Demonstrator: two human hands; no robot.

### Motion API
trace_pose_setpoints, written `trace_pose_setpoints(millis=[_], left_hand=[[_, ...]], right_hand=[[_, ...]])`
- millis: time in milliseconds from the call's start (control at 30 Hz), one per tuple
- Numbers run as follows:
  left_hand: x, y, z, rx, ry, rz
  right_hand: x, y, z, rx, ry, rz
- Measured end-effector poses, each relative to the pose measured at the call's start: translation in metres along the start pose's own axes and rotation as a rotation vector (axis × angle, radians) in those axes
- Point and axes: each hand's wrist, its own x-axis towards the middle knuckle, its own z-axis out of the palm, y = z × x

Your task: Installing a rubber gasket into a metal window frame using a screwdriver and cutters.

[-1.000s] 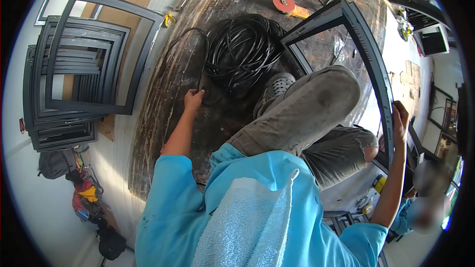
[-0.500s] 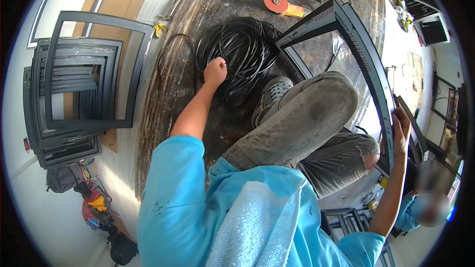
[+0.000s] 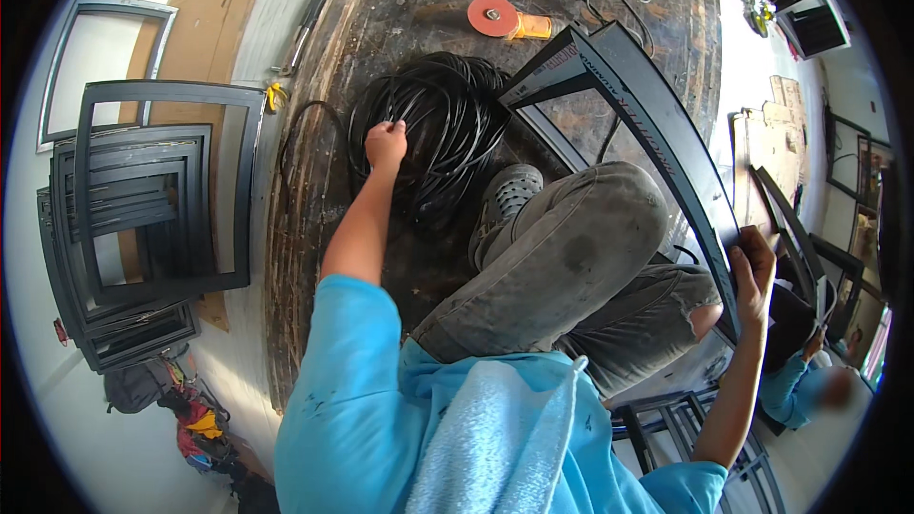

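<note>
1. Well, your dark, worn wooden table [image 3: 409,0] is the widest thing about you.
2. To your left, off the table, leans a stack of dark frames [image 3: 133,216].
3. Your bent leg [image 3: 571,257] rises in front of you; the dark frame [image 3: 657,138] slants to the right of it, one long bar running up from your right side to a high corner.
4. The black coil [image 3: 443,124] lies in a loose heap on the table, beyond your shoe [image 3: 509,195].
5. Your orange-and-red angle grinder [image 3: 505,22] lies past the coil, apart from both hands.
6. Your right hand [image 3: 755,271] grasps the near end of that bar, thumb and fingers closed about it; this grip is firmly occupied.
7. Your left hand [image 3: 386,145] is at the coil's left part, its grip drawn into a pinch with no visible gap; you cannot tell from this view whether a strand is caught in it.
</note>
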Motion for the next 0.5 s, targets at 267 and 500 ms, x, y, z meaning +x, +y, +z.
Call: trace_pose_setpoints(millis=[267,500], left_hand=[[0.043,0.065,-0.209,-0.845,-0.144,0.115],[0.024,0.183,-0.463,-1.054,0.255,0.555]], right_hand=[[-0.011,-0.02,0.018,-0.082,0.086,-0.039],[-0.022,-0.025,0.035,-0.326,0.069,-0.148]])
